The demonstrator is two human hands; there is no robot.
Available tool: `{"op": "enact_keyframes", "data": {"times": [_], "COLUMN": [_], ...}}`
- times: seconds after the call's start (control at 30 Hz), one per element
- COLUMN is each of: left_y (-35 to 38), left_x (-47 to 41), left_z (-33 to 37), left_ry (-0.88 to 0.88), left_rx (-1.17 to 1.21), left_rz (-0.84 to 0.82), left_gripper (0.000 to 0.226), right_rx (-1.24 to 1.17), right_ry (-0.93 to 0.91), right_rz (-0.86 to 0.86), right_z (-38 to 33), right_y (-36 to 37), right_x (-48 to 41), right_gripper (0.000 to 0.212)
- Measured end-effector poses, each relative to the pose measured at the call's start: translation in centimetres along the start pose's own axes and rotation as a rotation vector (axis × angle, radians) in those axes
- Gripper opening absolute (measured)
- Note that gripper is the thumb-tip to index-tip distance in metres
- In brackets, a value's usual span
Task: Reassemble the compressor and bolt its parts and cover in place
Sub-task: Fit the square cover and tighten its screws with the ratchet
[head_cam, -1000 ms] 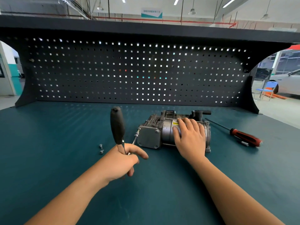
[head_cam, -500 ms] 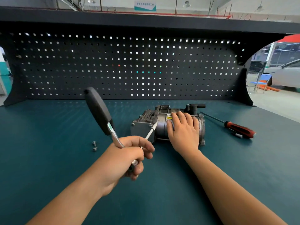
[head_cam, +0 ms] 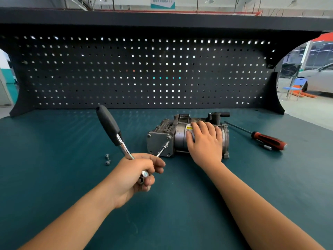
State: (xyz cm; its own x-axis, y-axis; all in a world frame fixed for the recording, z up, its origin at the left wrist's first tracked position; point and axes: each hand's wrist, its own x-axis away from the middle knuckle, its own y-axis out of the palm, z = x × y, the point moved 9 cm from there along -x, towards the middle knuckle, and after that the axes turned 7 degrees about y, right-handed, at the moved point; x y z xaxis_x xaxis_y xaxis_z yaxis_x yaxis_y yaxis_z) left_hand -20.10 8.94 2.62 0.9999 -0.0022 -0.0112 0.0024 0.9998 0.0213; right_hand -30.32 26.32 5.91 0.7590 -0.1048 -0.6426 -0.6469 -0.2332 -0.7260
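Observation:
A grey metal compressor (head_cam: 169, 138) lies on its side on the teal workbench, its square end cover (head_cam: 157, 144) facing me. My right hand (head_cam: 205, 141) rests palm down on the compressor's round body. My left hand (head_cam: 137, 172) grips the head end of a ratchet wrench (head_cam: 115, 132); its black handle tilts up and to the left. The ratchet's thin extension bar (head_cam: 163, 147) points at the cover's upper right corner. Two loose bolts (head_cam: 107, 159) lie on the bench to the left.
A red and black screwdriver (head_cam: 266, 139) with a long shaft lies right of the compressor, with a small bit (head_cam: 265, 146) beside it. A dark pegboard (head_cam: 144, 73) closes the back of the bench. A car and a blue chair stand beyond the bench at far right.
My left hand has drawn back toward me with the ratchet, and the handle has swung from upright to tilted left. The extension tip went from the cover's left side to its upper right corner.

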Motion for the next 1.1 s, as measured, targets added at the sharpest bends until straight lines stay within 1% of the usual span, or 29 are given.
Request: {"op": "enact_keyframes", "data": {"times": [0.07,0.13,0.27,0.33,0.4,0.47,0.63,0.73,0.83,0.93,1.07,1.1], "left_y": [0.0,-0.7,-4.0,-6.0,-8.5,-11.1,-19.7,-23.9,-26.4,-27.7,-27.8,-28.2], "left_x": [-0.1,-0.5,-1.9,-2.6,-3.1,-3.7,-4.0,-4.0,-3.8,-4.2,-5.1,-5.3], "left_z": [0.1,0.6,2.0,2.4,2.8,2.9,2.5,0.7,-2.0,-3.0,-3.1,-3.3], "left_ry": [0.014,0.063,0.216,0.237,0.194,0.15,0.101,0.027,-0.083,-0.129,-0.151,-0.159], "left_rx": [-0.072,-0.231,-0.733,-0.998,-1.122,-1.129,-0.877,-0.775,-0.662,-0.674,-0.709,-0.687], "left_rz": [-0.004,0.005,0.018,0.077,0.193,0.301,0.581,0.676,0.721,0.729,0.688,0.69], "left_gripper": [0.036,0.029,0.003,0.009,0.013,0.017,0.024,0.023,0.026,0.028,0.026,0.038], "right_rx": [0.003,0.002,0.004,0.007,0.017,0.025,0.047,0.058,0.049,0.052,0.02,0.014], "right_ry": [-0.002,-0.008,-0.027,-0.04,-0.049,-0.048,-0.049,-0.056,-0.063,-0.095,-0.15,-0.171], "right_rz": [-0.001,-0.009,-0.013,-0.019,-0.047,-0.08,-0.121,-0.132,-0.149,-0.18,-0.223,-0.218], "right_z": [0.0,0.0,-0.1,-0.1,-0.2,-0.2,-0.1,-0.1,-0.2,-0.2,0.1,0.4], "right_y": [0.0,0.0,-0.1,-0.2,0.0,0.3,0.7,0.7,0.5,0.4,-0.2,-0.4], "right_x": [-0.1,-0.2,-0.5,-0.9,-1.5,-2.1,-2.4,-2.4,-2.4,-2.5,-2.0,-1.4], "right_gripper": [0.047,0.047,0.046,0.046,0.046,0.047,0.048,0.049,0.049,0.05,0.052,0.052]}}
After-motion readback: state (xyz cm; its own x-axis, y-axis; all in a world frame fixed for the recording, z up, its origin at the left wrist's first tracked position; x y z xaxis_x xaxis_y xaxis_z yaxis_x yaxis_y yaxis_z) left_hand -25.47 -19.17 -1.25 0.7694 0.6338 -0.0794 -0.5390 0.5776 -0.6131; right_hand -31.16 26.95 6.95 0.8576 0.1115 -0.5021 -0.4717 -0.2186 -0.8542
